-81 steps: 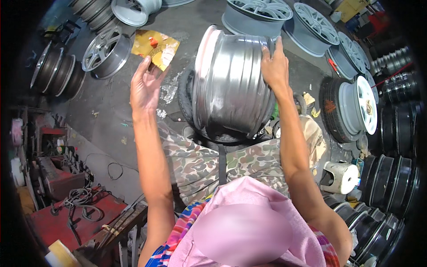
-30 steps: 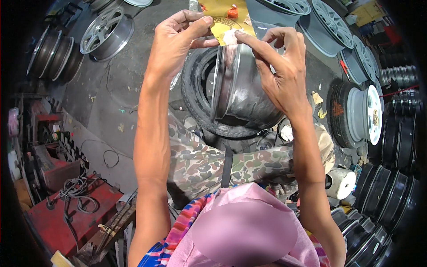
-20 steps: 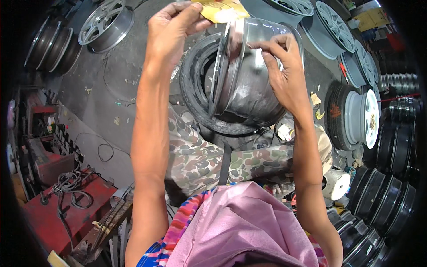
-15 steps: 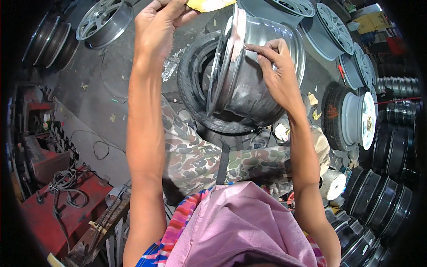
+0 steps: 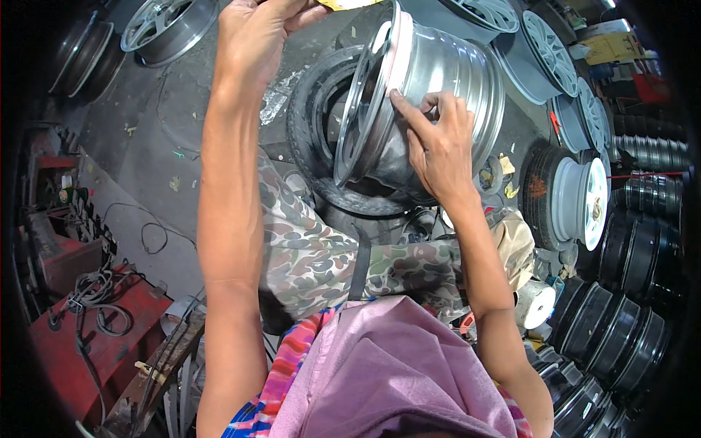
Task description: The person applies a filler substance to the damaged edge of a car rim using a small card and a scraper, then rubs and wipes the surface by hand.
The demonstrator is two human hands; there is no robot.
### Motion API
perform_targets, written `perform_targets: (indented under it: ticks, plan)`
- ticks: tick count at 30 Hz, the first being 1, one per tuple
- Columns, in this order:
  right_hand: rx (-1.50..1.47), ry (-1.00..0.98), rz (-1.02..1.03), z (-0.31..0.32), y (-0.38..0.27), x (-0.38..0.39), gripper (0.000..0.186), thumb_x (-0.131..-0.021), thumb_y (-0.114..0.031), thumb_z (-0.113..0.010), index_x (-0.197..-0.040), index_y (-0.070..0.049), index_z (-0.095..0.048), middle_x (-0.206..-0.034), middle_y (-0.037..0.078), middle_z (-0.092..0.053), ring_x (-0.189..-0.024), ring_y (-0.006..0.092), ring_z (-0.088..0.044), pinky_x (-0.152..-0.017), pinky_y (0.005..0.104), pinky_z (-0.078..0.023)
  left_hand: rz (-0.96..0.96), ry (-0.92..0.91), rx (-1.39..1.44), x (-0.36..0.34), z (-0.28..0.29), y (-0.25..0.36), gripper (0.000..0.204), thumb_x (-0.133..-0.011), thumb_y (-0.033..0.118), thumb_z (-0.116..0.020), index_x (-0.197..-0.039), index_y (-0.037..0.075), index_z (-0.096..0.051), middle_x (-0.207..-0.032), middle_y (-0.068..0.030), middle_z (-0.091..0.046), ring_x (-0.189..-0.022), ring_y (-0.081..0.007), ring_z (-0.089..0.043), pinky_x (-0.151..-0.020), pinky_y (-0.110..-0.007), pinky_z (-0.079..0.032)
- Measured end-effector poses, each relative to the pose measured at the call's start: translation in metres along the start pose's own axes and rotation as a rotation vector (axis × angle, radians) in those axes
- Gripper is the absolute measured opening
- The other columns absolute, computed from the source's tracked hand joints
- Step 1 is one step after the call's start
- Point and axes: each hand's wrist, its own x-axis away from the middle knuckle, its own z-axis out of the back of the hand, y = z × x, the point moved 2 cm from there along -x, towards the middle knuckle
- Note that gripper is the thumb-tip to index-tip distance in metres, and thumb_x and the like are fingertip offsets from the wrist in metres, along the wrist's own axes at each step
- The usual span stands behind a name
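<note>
A bare metal wheel rim (image 5: 456, 69) rests tilted on a black tire (image 5: 303, 139) lying on the floor in front of me. Along the rim's edge runs a band of pale pink paste (image 5: 401, 44). My right hand (image 5: 445, 150) reaches over the barrel, its index finger stretched to the edge just below the pink band, the other fingers loosely bent and holding nothing. At the top of the view, my left hand (image 5: 252, 33) grips a yellow sheet (image 5: 354, 4), partly cut off by the frame; its fingertips are partly hidden.
White-and-grey wheels (image 5: 548, 55) line the far right. A tire with a white wheel (image 5: 584, 201) stands at right, above stacked black rims (image 5: 617, 328). At lower left is a red metal box (image 5: 87, 343) with coiled cable. Another spoked rim (image 5: 168, 33) lies far left.
My right hand has moved down and left along the rim's edge, its index finger now lower. The yellow sheet shows less at the top. The whole view has shifted slightly.
</note>
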Motion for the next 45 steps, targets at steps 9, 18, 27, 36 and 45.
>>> perform_targets:
  ticks: [9, 18, 27, 36, 45]
  plan:
    - [0.048, 0.051, 0.011, -0.004, 0.019, -0.018, 0.047, -0.084, -0.01, -0.071, -0.129, -0.024, -0.072, -0.103, 0.006, -0.05, -0.097, 0.0256, -0.048, -0.082, 0.0402, -0.035, -0.017, -0.049, 0.011, 0.002, -0.004, 0.0, 0.01, -0.101, 0.009, -0.066, -0.102, -0.001, -0.063, -0.086, -0.0028, -0.065, -0.078, -0.0112, -0.066, -0.078, -0.029, -0.059]
    - [0.029, 0.049, 0.056, -0.009, -0.002, 0.005, 0.049, -0.081, -0.008, -0.07, -0.128, -0.023, -0.072, -0.103, 0.005, -0.052, -0.097, 0.025, -0.049, -0.082, 0.0406, -0.036, 0.009, -0.019, -0.006, 0.003, -0.006, 0.0, 0.011, -0.101, 0.01, -0.066, -0.1, 0.001, -0.063, -0.084, -0.0012, -0.064, -0.073, -0.0094, -0.063, -0.075, -0.028, -0.058]
    - [0.105, 0.112, 0.037, -0.006, 0.02, -0.027, 0.047, -0.081, -0.01, -0.07, -0.126, -0.022, -0.073, -0.105, 0.006, -0.052, -0.099, 0.0251, -0.049, -0.085, 0.0408, -0.036, 0.044, 0.021, -0.064, 0.003, -0.01, -0.003, 0.01, -0.102, 0.013, -0.066, -0.1, 0.005, -0.06, -0.08, 0.0021, -0.059, -0.069, -0.0068, -0.057, -0.069, -0.025, -0.053]
    - [0.071, 0.06, 0.082, -0.01, 0.006, -0.001, 0.05, -0.082, -0.014, -0.073, -0.131, -0.022, -0.07, -0.109, 0.005, -0.053, -0.103, 0.0244, -0.05, -0.088, 0.0416, -0.037, -0.023, -0.038, -0.058, 0.006, -0.007, -0.002, 0.022, -0.093, 0.009, -0.077, -0.108, -0.003, -0.065, -0.087, -0.0024, -0.065, -0.084, -0.0107, -0.066, -0.087, -0.034, -0.062]
    - [0.139, 0.104, 0.06, -0.009, 0.036, -0.039, 0.049, -0.082, -0.009, -0.07, -0.129, -0.025, -0.069, -0.109, 0.006, -0.053, -0.102, 0.0249, -0.049, -0.088, 0.0425, -0.036, -0.009, -0.037, -0.084, 0.004, -0.009, -0.004, 0.022, -0.093, 0.01, -0.077, -0.108, -0.002, -0.065, -0.091, -0.0032, -0.068, -0.086, -0.0104, -0.068, -0.084, -0.033, -0.063]
